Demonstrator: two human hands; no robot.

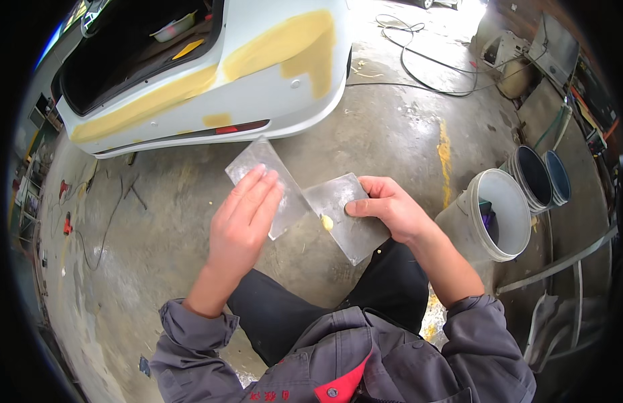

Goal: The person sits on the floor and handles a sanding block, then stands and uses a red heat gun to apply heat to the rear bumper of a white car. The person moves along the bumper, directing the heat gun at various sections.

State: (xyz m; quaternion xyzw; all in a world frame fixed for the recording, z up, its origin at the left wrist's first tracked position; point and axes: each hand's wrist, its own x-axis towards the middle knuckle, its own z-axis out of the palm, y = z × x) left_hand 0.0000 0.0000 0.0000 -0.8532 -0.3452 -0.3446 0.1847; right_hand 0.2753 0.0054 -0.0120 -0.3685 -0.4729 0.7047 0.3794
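Concrete floor (398, 134), stained; white car bumper (257, 101) beyond, matte yellow filler (278, 43) on it. Left hand (245, 211): fingers straight, together, flat on left sheet (289, 199), thumb hidden. Right hand (386, 209): pinched on right sheet (351, 232), thumb on top. Both sheets thin, grey, rectangular, smeared, above floor. Soft yellow dab (327, 222) at right sheet's left edge. Forearms angle inward.

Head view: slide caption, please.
Left hand with one plate, right hand with another plate, yellow paste at its edge, near a white car.
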